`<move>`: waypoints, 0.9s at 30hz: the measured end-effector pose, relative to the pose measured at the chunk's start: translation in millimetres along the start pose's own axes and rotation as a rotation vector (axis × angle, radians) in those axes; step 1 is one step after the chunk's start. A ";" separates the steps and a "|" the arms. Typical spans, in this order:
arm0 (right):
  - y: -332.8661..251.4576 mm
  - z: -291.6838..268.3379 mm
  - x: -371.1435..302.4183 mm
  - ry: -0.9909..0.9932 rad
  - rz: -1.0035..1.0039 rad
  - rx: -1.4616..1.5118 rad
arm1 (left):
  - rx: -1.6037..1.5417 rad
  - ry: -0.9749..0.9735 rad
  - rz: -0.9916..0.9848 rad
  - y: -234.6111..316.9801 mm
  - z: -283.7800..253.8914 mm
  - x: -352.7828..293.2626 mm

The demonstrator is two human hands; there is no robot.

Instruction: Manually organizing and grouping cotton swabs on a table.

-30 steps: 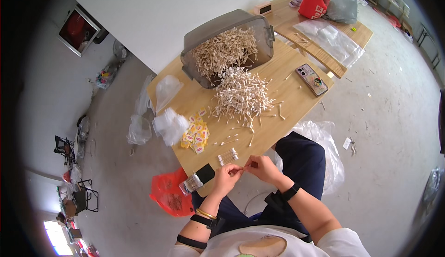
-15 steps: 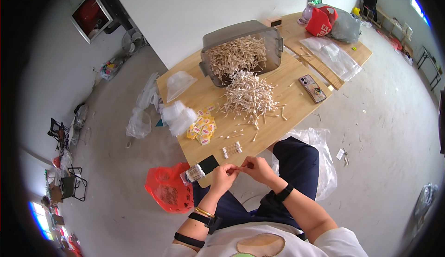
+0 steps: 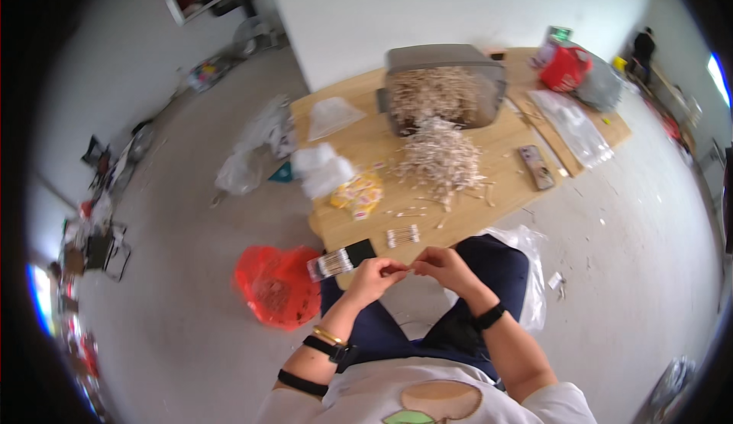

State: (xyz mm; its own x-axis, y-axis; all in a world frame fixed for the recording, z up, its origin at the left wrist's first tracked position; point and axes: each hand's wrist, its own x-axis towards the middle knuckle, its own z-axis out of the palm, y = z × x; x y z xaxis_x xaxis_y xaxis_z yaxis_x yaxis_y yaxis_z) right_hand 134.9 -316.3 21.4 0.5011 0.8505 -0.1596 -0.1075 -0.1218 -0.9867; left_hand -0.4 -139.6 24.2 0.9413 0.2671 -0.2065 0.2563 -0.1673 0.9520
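My left hand (image 3: 372,279) and my right hand (image 3: 448,270) meet fingertip to fingertip above my lap, just off the table's near edge. Both are closed in a pinch on something small and thin that the blur keeps me from making out. Beyond them, a short row of cotton swabs (image 3: 403,235) lies side by side on the table. Left of it, at the corner, a clear pack of cotton swabs (image 3: 332,264) lies against a black pad (image 3: 361,251). A big heap of cotton swabs (image 3: 439,156) spills from a tipped grey bin (image 3: 445,56).
Yellow printed slips (image 3: 357,193) and clear plastic bags (image 3: 324,170) lie on the table's left side, a phone (image 3: 536,167) on its right. A red plastic bag (image 3: 279,275) hangs open by my left knee. A red bag (image 3: 565,70) stands at the back right.
The whole view has shifted, so the table sits further right and is blurred. My hands stay pinched together in front of me, with little change in their grip.
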 end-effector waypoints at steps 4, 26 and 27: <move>-12.2 8.0 -3.7 -0.020 0.014 -0.098 | -0.071 -0.007 0.030 -5.4 -0.6 -15.7; 39.1 13.2 7.6 -0.032 -0.043 -0.316 | 0.202 0.932 0.109 -93.5 -197.2 -97.4; 41.3 5.9 7.6 0.005 -0.020 -0.345 | 0.200 0.872 0.120 -85.5 -181.3 -86.4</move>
State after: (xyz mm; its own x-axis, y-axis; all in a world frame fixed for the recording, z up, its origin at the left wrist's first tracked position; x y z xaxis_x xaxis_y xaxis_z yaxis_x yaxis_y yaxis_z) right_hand 129.2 -311.8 -20.4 0.5044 0.8521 -0.1399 0.1989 -0.2723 -0.9414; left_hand -143.4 23.8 1.6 0.4845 0.8483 0.2136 0.2776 -0.3806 0.8821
